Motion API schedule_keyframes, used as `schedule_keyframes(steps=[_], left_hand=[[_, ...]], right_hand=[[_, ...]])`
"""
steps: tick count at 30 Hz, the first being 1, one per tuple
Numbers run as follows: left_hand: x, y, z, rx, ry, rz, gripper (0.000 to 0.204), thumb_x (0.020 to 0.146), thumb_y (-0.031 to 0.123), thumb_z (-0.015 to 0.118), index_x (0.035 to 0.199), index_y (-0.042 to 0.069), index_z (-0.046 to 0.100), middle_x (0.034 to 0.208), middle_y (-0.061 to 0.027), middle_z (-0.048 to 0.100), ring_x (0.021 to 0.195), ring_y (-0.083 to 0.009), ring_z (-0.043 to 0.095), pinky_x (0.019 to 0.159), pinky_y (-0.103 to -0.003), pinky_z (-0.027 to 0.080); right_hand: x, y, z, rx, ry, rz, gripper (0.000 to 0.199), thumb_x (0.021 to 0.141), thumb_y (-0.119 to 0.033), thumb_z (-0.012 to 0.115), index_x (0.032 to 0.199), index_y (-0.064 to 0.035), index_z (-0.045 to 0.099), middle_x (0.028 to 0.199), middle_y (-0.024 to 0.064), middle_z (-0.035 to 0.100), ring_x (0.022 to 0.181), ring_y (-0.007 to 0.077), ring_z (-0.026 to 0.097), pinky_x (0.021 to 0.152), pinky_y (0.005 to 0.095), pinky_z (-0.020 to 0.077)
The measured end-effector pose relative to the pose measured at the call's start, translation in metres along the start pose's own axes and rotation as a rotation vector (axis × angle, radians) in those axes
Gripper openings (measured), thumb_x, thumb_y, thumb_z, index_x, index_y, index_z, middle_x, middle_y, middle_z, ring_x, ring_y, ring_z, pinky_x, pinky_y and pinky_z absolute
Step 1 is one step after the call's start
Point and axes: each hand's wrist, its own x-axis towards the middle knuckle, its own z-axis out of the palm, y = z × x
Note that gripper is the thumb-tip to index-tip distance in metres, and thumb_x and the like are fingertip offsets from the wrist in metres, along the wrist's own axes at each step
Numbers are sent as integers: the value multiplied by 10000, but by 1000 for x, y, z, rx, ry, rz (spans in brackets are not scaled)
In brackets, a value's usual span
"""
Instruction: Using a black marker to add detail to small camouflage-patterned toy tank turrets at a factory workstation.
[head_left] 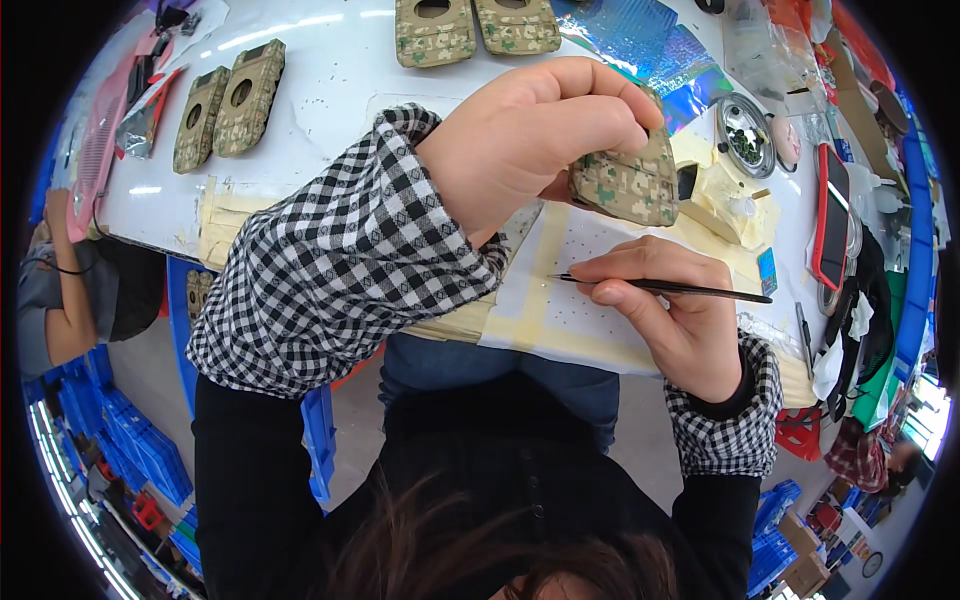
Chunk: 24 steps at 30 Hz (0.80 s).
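Note:
My left hand [560,118] is closed round a small camouflage-patterned model vehicle hull [632,182], raised over the near part of the table. Its fingers hide the far end of the hull. Just below, my right hand [675,300] pinches a thin dark fine-tipped brush [715,292], whose tip points left, apart from the hull. Under both hands lies a white sheet [560,310] dotted with tiny dark specks and crossed by tape strips. More camouflage hulls with round openings stand in pairs, one pair at the left [245,100] and one at the far edge [436,35].
Right of the hull are a tape-covered block [725,210] and a round metal dish [745,135] with green bits. A red-edged phone [832,215] and a slim dark tool [804,340] lie at the right. Iridescent sheets [640,45] lie behind. Another person [65,290] sits at the left.

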Motion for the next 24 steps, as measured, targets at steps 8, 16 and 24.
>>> schedule_keyframes(steps=[8, 16, 24], left_hand=[[0, 0, 0, 23, 1, 12, 286, 876, 154, 534, 1127, 17, 547, 1016, -59, 623, 929, -94, 608, 812, -238, 497], [0, 0, 0, 16, 0, 6, 286, 873, 156, 538, 1122, 15, 550, 1015, -54, 622, 923, -89, 607, 812, -235, 495], [0, 0, 0, 24, -2, 12, 283, 874, 154, 539, 1120, 16, 551, 1029, -57, 619, 938, -89, 604, 820, -237, 493]], right_hand=[[1, 0, -1, 19, -11, 3, 126, 824, -56, 663, 914, 31, 680, 825, 129, 671, 740, 199, 634, 680, 283, 493], [0, -1, 0, 39, -11, 27, 143, 833, -53, 637, 925, 49, 677, 805, 122, 665, 755, 179, 630, 704, 275, 480], [1, -1, 0, 41, -15, 23, 141, 835, -52, 636, 926, 47, 680, 812, 124, 668, 765, 183, 632, 717, 277, 484]])
